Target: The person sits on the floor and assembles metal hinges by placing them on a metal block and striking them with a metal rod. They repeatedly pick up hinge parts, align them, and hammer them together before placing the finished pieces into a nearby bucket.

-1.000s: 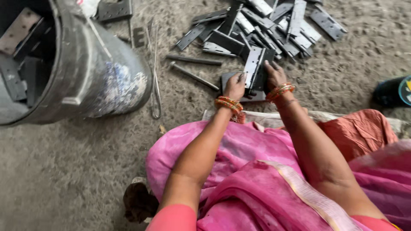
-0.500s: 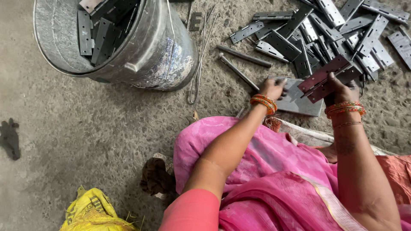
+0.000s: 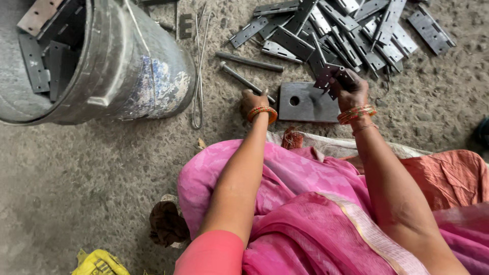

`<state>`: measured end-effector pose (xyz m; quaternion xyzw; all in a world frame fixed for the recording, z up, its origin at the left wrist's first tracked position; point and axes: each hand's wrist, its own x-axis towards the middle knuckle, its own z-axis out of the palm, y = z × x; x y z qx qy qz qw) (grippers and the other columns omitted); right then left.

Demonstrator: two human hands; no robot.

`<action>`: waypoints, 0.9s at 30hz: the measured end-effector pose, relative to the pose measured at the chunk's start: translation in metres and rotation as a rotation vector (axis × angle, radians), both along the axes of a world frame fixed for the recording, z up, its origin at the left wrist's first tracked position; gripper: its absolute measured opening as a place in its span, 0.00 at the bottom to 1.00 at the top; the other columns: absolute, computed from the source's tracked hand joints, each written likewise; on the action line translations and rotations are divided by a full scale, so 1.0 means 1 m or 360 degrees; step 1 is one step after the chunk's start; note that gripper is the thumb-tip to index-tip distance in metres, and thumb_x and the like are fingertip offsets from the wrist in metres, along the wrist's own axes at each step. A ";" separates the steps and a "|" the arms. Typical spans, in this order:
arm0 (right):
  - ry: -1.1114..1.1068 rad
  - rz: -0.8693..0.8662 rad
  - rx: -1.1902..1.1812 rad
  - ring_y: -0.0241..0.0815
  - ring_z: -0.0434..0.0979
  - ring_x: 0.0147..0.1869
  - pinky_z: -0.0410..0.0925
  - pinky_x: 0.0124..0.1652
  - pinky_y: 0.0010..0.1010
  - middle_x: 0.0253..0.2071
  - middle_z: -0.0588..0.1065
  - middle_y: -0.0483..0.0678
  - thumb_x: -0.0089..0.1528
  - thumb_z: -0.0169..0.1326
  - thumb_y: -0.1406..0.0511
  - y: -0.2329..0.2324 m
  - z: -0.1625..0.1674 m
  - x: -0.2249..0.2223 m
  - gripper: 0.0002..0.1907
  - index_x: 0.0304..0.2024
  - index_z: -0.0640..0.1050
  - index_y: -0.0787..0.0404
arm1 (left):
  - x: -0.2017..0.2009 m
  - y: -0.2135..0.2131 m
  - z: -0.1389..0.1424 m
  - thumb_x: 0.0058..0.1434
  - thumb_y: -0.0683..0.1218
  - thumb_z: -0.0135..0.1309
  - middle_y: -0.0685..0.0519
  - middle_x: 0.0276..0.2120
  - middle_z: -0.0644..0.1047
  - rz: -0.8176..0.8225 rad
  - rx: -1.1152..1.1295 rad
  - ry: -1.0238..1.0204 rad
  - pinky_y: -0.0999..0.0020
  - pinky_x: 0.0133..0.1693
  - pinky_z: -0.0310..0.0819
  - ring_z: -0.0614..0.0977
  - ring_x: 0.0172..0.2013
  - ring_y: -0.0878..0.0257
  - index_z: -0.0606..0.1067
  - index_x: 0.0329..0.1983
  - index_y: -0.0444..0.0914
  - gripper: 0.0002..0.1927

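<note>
left hand (image 3: 253, 100) now down on rod (image 3: 247, 81) | rough concrete floor (image 3: 91, 168)

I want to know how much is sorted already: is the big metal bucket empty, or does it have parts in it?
Not empty. The metal bucket holds several flat hinge plates, visible through its mouth; how deep they go cannot be told.

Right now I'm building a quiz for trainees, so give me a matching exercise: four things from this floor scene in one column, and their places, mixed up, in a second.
Things:
1. metal bucket
2. square plate with a hole
3. yellow bag
4. metal hinge

Places:
A. held in the right hand
B. bottom edge, by the knee
C. upper left, holding dark metal pieces
D. flat on the floor between the left hand and the right hand

Pairs: 1-C, 2-D, 3-B, 4-A
</note>
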<state>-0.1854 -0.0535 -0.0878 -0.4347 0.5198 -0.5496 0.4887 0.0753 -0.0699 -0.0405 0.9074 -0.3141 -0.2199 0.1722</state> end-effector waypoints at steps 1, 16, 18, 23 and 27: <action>0.0025 0.0023 0.0028 0.26 0.72 0.36 0.67 0.33 0.21 0.35 0.76 0.37 0.67 0.60 0.77 0.001 0.004 -0.001 0.07 0.44 0.80 0.63 | -0.003 -0.001 0.004 0.52 0.59 0.69 0.42 0.42 0.81 -0.0075 0.0073 -0.0006 0.46 0.44 0.77 0.83 0.43 0.42 0.73 0.47 0.37 0.29; 0.0350 0.0101 -0.0274 0.23 0.69 0.45 0.67 0.44 0.16 0.41 0.76 0.32 0.60 0.56 0.83 0.007 0.037 0.015 0.21 0.52 0.81 0.61 | -0.014 0.005 0.060 0.73 0.60 0.44 0.53 0.19 0.71 0.0248 -0.0801 0.0809 0.63 0.18 0.57 0.70 0.15 0.64 0.79 0.34 0.34 0.27; 0.0375 0.0070 -0.0297 0.23 0.68 0.44 0.66 0.43 0.16 0.39 0.76 0.33 0.61 0.57 0.82 0.007 0.038 0.017 0.20 0.50 0.81 0.60 | -0.030 0.019 0.109 0.74 0.58 0.44 0.58 0.19 0.68 0.0041 -0.1406 0.1181 0.71 0.16 0.55 0.65 0.15 0.71 0.76 0.39 0.35 0.22; 0.0783 0.0026 -0.0373 0.31 0.60 0.35 0.64 0.36 0.26 0.28 0.70 0.52 0.65 0.61 0.75 0.016 0.043 0.018 0.08 0.43 0.79 0.58 | -0.033 0.032 0.286 0.82 0.53 0.41 0.55 0.25 0.73 -0.0834 -0.2892 0.0993 0.76 0.20 0.62 0.67 0.16 0.71 0.70 0.56 0.34 0.18; 0.0849 0.0018 -0.0457 0.34 0.58 0.32 0.65 0.34 0.30 0.29 0.70 0.56 0.63 0.59 0.74 0.018 0.052 0.016 0.08 0.43 0.79 0.58 | -0.019 0.044 0.365 0.81 0.49 0.41 0.47 0.25 0.66 -0.0493 -0.3321 0.1192 0.72 0.16 0.52 0.60 0.15 0.67 0.52 0.69 0.25 0.26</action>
